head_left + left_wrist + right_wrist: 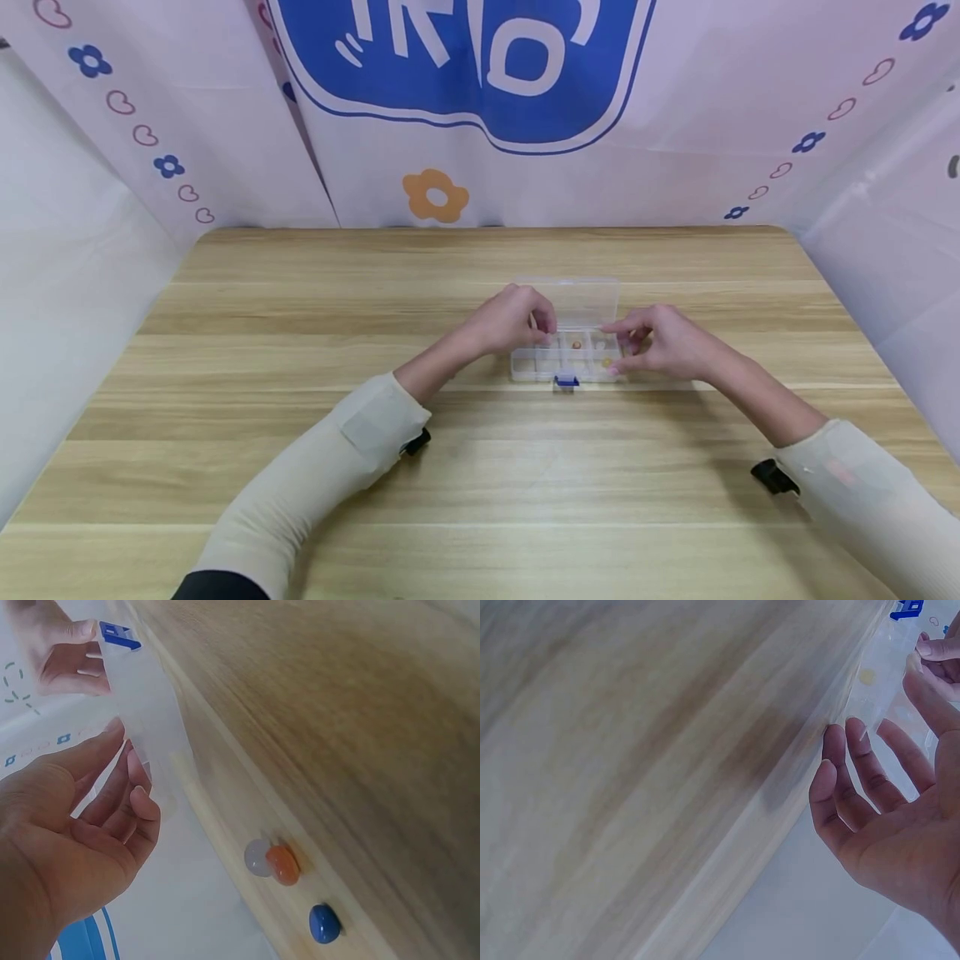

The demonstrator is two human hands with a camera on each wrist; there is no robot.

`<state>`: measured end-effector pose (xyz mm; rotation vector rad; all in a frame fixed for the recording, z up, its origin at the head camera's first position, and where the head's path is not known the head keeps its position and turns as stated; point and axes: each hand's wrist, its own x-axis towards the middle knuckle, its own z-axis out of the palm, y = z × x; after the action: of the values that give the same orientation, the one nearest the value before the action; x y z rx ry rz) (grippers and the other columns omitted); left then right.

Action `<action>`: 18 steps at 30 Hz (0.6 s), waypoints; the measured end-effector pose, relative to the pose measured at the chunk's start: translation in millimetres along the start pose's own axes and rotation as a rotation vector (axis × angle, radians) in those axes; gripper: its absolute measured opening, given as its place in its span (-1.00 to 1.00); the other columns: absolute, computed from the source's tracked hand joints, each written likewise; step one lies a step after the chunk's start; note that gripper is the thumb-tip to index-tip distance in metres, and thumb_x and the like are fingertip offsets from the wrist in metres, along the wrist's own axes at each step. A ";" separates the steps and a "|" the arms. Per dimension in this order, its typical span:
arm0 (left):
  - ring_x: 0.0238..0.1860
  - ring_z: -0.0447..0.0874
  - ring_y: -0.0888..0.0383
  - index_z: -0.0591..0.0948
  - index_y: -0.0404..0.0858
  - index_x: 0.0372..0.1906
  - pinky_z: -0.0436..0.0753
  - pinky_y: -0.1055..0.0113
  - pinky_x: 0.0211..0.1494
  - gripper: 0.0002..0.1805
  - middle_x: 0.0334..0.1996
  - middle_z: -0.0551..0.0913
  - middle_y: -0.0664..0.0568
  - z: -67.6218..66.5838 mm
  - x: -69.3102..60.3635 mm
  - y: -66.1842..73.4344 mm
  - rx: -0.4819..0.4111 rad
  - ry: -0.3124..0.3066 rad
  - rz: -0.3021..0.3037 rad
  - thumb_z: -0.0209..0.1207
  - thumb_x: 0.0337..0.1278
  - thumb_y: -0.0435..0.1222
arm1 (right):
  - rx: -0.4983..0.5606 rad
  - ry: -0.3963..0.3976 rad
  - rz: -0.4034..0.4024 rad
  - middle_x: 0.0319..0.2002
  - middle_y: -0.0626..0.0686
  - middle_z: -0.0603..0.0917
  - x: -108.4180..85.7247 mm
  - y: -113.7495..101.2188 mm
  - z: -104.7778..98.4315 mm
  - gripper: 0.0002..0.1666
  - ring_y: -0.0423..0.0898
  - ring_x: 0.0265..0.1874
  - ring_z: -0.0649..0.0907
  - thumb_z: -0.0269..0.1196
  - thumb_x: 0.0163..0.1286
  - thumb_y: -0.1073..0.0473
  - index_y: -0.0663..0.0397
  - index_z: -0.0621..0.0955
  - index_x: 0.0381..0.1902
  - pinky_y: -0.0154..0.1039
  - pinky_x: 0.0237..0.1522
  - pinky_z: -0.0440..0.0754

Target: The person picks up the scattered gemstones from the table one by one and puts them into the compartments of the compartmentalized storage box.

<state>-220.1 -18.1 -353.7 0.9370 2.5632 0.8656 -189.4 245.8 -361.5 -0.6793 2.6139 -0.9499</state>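
A clear plastic compartment box (548, 366) stands on the wooden table with its lid (581, 302) raised at the back and a blue latch (566, 382) in front. Inside lie an orange stone (576, 344), a whitish one (601, 345) and a yellow one (607, 362) in separate compartments at the right. My left hand (512, 318) bends its thumb and fingers over the back-left compartments; whether something sits between its fingertips is hidden. Gripping the box's right end, my right hand (667, 343) has the thumb at the front and forefinger at the back.
On the table near the left hand lie a clear stone (257, 858), an orange stone (283, 865) and a blue stone (324, 923), close together. A printed white cloth (525, 192) hangs behind the table's back edge. Black wrist cameras (774, 477) protrude below the sleeves.
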 end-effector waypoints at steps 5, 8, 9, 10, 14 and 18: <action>-0.27 0.68 0.16 0.75 -0.28 -0.34 0.61 0.40 -0.21 -0.95 -0.36 0.76 0.02 -0.5 -0.2 -0.3 0.002 -0.001 0.003 0.40 0.25 -0.43 | -0.009 0.003 -0.002 -0.33 0.02 0.69 -0.3 -0.6 -0.4 -0.35 -0.04 -0.29 0.61 0.60 0.14 0.23 0.34 0.67 0.18 -0.21 -0.18 0.67; -0.26 0.68 0.16 0.74 -0.26 -0.34 0.61 0.40 -0.19 -0.93 -0.35 0.76 0.02 -0.6 -0.3 -0.6 0.004 -0.004 0.005 0.39 0.25 -0.44 | -0.012 0.002 0.001 -0.33 0.02 0.69 -0.5 -0.5 -0.3 -0.35 -0.04 -0.29 0.61 0.60 0.14 0.22 0.33 0.67 0.18 -0.22 -0.18 0.67; -0.26 0.68 0.16 0.74 -0.25 -0.35 0.61 0.40 -0.18 -0.92 -0.35 0.76 0.02 -0.6 -0.4 -0.6 0.004 -0.004 0.006 0.39 0.25 -0.44 | -0.012 0.001 0.001 -0.33 0.02 0.69 -0.4 -0.5 -0.2 -0.35 -0.04 -0.29 0.61 0.60 0.15 0.22 0.33 0.67 0.18 -0.22 -0.18 0.67; -0.26 0.68 0.16 0.74 -0.25 -0.35 0.62 0.39 -0.18 -0.92 -0.35 0.76 0.03 -0.6 -0.5 -0.6 0.005 -0.004 0.006 0.39 0.25 -0.45 | -0.012 0.001 0.001 -0.33 0.02 0.69 -0.3 -0.4 -0.1 -0.35 -0.04 -0.29 0.61 0.60 0.15 0.22 0.33 0.67 0.18 -0.22 -0.18 0.68; -0.26 0.68 0.17 0.73 -0.24 -0.36 0.62 0.39 -0.16 -0.91 -0.35 0.76 0.03 -0.6 -0.6 -0.9 0.004 -0.001 0.008 0.39 0.24 -0.45 | -0.015 0.001 0.001 -0.32 0.02 0.69 -0.2 -0.4 0.2 -0.35 -0.04 -0.28 0.62 0.60 0.15 0.22 0.33 0.67 0.18 -0.21 -0.17 0.68; -0.25 0.69 0.15 0.73 -0.25 -0.35 0.64 0.39 -0.15 -0.91 -0.34 0.77 0.01 -2.4 -2.3 0.2 -0.010 -0.001 0.015 0.39 0.24 -0.46 | -0.018 -0.001 0.007 -0.32 0.02 0.69 -0.7 -0.8 0.2 -0.35 -0.03 -0.28 0.62 0.60 0.15 0.22 0.34 0.67 0.18 -0.19 -0.16 0.69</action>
<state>-219.3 -20.6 -351.6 0.9552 2.5513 0.8813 -188.5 245.6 -361.1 -0.6745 2.6251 -0.9252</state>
